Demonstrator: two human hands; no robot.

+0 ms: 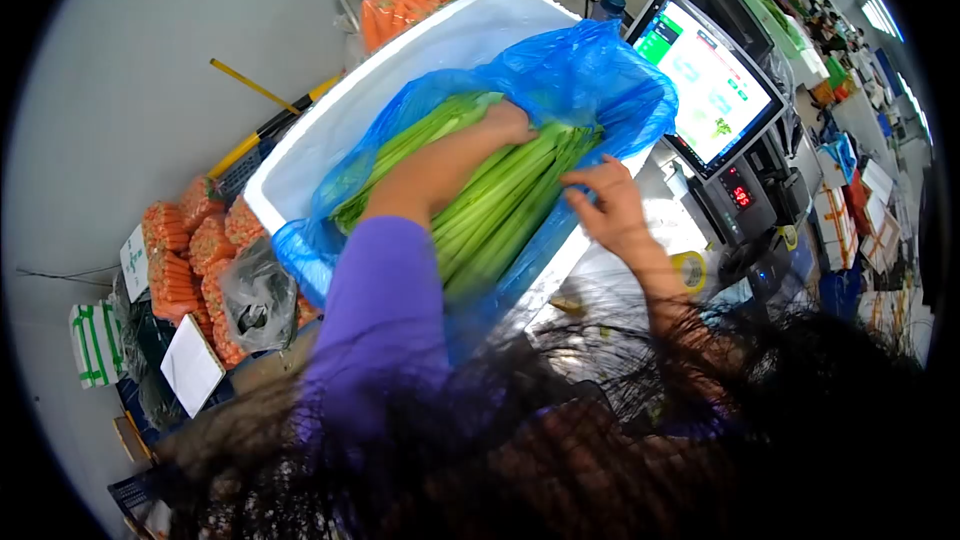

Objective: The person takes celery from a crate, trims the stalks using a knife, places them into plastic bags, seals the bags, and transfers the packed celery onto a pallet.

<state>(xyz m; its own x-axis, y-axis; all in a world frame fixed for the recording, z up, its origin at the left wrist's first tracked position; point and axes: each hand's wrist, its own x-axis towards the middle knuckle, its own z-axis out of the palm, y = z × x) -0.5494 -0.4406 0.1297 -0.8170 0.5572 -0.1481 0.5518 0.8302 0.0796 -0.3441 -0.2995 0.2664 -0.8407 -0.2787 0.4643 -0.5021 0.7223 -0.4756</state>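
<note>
Green celery lies in long stalks inside a blue plastic bag, which lines a white foam box. My left hand reaches across the stalks with its fingers curled down around some of them at the far end; the fingertips are hidden. Beside the box's right side, my right hand is held with bent fingers spread apart, close to the bag's edge. Nothing shows in its grasp.
Right of the box stand a lit screen and a scale with a red display. A yellow tape roll lies near my right forearm. Bagged carrots sit behind the box; more carrot bags are stacked at left.
</note>
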